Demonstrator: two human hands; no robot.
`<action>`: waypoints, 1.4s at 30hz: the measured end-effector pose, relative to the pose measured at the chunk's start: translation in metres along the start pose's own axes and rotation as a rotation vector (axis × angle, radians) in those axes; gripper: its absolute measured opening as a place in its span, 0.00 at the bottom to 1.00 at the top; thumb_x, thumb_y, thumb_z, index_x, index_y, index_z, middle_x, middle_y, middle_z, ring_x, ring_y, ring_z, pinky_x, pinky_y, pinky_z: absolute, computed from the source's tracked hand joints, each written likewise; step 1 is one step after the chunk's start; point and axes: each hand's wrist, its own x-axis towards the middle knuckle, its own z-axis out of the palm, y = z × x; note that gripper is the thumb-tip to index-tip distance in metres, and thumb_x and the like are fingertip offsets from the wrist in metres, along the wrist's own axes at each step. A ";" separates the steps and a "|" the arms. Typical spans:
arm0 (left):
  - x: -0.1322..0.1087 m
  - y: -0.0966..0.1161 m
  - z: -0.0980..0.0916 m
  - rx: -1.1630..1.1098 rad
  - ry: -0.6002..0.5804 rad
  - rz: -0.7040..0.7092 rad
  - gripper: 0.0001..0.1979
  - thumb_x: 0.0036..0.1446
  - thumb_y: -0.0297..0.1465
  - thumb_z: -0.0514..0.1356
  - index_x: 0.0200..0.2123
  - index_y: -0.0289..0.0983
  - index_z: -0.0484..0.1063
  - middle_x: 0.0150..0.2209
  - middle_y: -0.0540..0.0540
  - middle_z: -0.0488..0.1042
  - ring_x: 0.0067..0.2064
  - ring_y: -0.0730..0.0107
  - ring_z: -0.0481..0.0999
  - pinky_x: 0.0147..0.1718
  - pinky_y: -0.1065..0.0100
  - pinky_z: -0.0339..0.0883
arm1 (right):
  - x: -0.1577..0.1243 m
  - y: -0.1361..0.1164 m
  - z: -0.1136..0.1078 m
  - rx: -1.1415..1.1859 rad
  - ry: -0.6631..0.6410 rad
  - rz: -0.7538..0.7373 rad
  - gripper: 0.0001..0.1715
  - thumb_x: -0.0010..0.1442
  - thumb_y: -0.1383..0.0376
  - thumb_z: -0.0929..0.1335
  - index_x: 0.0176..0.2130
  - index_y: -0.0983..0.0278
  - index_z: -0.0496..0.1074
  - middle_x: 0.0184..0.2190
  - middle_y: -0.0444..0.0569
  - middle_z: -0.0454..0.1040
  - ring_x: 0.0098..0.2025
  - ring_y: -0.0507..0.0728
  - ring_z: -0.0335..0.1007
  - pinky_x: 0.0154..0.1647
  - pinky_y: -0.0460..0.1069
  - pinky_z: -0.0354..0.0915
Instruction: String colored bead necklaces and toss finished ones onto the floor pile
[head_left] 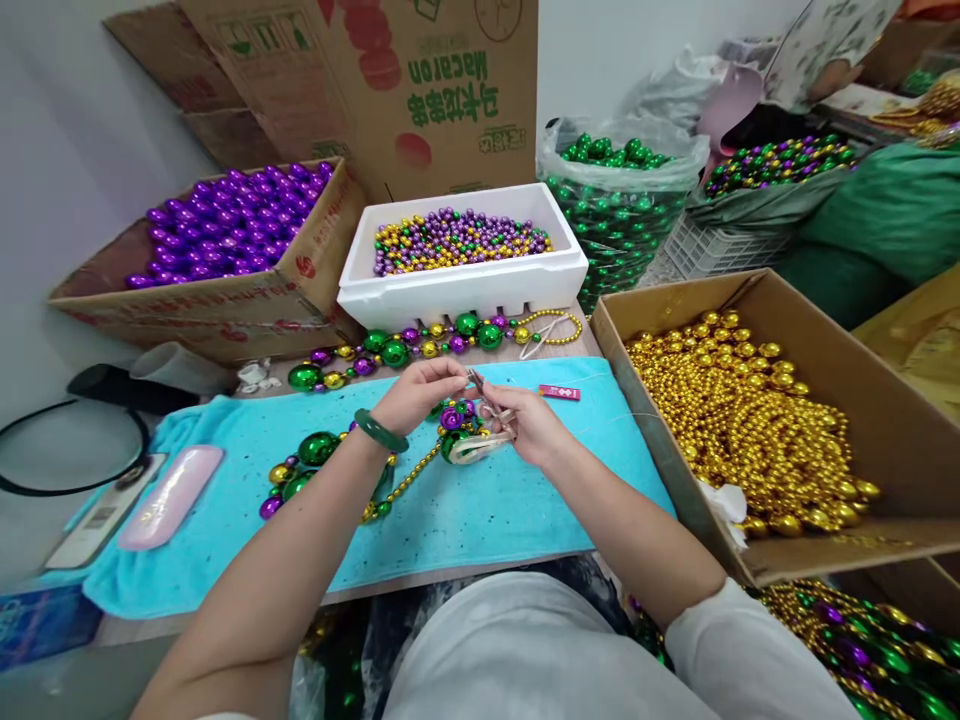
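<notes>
My right hand [529, 424] is wrapped round a pair of scissors [484, 447] with pale handles. The scissor tips point up toward my left hand [424, 391], whose thumb and fingers are pinched together; what they hold is too small to make out. Below both hands, a bead string [411, 474] of green, purple and gold balls lies on the turquoise towel [510, 520]. Part of that string is hidden behind my left forearm. A finished-looking strand of mixed beads [430, 346] stretches along the towel's far edge.
A white foam box [465, 287] of small beads stands behind the towel. Left of it is a carton of purple balls [232, 225]; on the right, a carton of gold beads [750, 430]. A pink case [171, 497] lies left, a small red packet [559, 393] right.
</notes>
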 end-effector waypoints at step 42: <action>0.000 0.006 -0.001 0.089 0.066 -0.102 0.15 0.44 0.40 0.67 0.27 0.35 0.71 0.31 0.47 0.75 0.29 0.74 0.70 0.32 0.68 0.65 | -0.044 0.026 -0.100 -1.558 0.664 -0.370 0.11 0.53 0.64 0.69 0.37 0.64 0.77 0.43 0.58 0.74 0.49 0.66 0.64 0.48 0.58 0.58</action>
